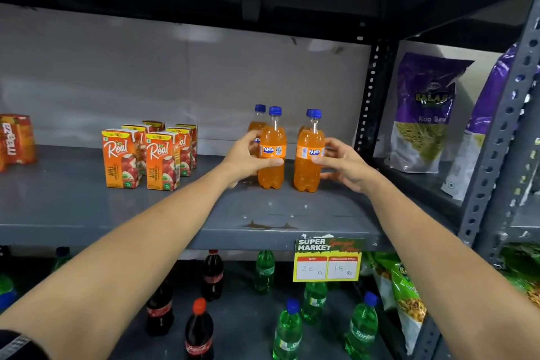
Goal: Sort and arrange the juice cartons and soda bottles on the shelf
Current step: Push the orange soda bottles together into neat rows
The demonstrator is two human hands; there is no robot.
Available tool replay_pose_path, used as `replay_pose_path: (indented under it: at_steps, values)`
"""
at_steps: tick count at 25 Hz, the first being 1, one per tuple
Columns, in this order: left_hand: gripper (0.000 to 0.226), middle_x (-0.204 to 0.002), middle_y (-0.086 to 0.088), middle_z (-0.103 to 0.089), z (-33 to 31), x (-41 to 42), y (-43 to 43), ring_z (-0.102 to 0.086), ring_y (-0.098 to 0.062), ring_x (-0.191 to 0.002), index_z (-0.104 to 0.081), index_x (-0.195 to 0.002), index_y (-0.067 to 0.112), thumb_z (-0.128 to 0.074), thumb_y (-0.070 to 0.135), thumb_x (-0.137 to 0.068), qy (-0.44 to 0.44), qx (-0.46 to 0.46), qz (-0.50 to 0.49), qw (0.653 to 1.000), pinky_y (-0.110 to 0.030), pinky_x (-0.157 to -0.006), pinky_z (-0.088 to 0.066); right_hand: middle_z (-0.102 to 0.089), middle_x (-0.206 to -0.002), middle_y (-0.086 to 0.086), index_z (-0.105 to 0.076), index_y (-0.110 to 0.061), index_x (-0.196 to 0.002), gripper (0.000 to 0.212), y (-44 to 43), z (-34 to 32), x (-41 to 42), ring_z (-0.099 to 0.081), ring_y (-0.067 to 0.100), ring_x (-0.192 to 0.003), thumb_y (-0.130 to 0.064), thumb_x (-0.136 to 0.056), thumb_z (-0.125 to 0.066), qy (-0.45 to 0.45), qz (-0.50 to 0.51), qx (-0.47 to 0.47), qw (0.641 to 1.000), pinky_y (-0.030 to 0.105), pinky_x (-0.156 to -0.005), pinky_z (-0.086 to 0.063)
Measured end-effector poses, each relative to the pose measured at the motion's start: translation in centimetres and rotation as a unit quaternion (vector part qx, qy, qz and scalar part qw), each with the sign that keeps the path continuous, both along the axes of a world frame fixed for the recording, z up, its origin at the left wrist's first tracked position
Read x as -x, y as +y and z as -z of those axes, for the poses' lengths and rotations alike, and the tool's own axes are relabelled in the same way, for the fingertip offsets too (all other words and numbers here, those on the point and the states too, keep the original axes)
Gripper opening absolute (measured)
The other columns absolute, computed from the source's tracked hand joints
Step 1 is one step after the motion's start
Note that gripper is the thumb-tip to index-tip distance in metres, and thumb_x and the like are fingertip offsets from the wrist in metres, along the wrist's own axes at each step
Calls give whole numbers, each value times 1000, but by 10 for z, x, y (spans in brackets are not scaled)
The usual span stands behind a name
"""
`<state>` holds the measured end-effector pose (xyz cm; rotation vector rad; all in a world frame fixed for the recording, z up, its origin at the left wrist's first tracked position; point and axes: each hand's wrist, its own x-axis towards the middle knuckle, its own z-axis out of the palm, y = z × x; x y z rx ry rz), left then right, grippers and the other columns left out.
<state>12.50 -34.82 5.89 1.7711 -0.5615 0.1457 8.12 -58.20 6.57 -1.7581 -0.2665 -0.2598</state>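
Several orange Fanta bottles with blue caps stand in two short rows on the grey shelf (87,207). My left hand (245,159) is wrapped around the front left Fanta bottle (272,166). My right hand (343,165) touches the side of the front right Fanta bottle (306,172) with thumb and fingertips, fingers spread. Two more bottles stand behind, partly hidden. To the left, several orange Real apple juice cartons (121,159) stand upright in two rows.
A wrapped Maaza pack (16,142) sits at the far left of the shelf. Purple snack bags (423,114) lean in the right bay behind a perforated upright. Below stand cola bottles (200,330) and green Sprite bottles (287,330). A price tag (327,260) hangs off the shelf edge.
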Motion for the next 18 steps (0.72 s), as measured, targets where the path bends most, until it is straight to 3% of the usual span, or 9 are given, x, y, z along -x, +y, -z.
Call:
replay_pose_path:
  at_steps: [10,18]
  values:
    - [76,-134,-3,-53,-5,-7,14,-55,-23,-119,-40,-137,23,-78,14,-72,35,7,50,998,-39,-77,-56,-65,-108,2,-55,-24,-107,34,0,0,1,-64,19,-103,-11,-80,-71,-7,-9,-3,1000,36,-76,-57]
    - [72,-130,-4,-57,-4,-11,21,-55,-24,-120,-41,-138,24,-74,11,-75,63,14,92,994,-53,-94,-49,-66,-106,2,-55,-24,-108,35,-2,1,0,-63,24,-108,-13,-79,-72,-6,-12,-7,1000,47,-88,-55]
